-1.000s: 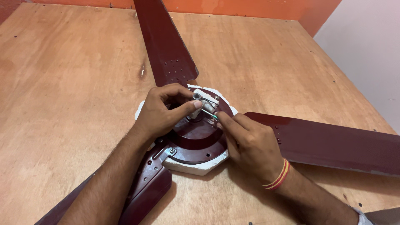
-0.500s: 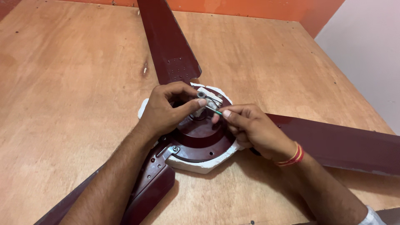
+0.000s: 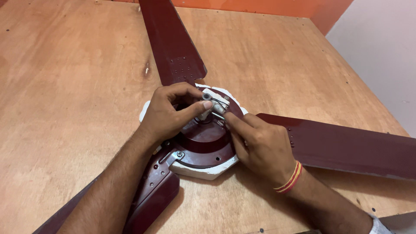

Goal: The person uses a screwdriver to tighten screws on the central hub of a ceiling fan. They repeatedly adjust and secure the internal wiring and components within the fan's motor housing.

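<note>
A maroon ceiling fan lies on a plywood surface [image 3: 69, 86], its round motor hub [image 3: 203, 141] resting on a white foam block [image 3: 208, 170]. My left hand [image 3: 171, 112] grips the grey metal shaft piece [image 3: 212, 103] that sticks up from the hub's middle, thumb and fingers around it. My right hand [image 3: 260, 145] pinches a thin metal pin [image 3: 218, 115] against the side of that shaft piece. One blade [image 3: 171, 41] runs away from me, another blade [image 3: 346, 145] to the right, a third blade [image 3: 151, 195] toward me under my left forearm.
A bracket with a screw [image 3: 178, 154] joins the near blade to the hub. The plywood ends at an orange wall [image 3: 260, 6] at the back and at a pale floor [image 3: 381, 47] on the right.
The view has drifted slightly. My right hand has shifted a little toward the shaft piece with the pin; my left hand keeps its grip on the shaft.
</note>
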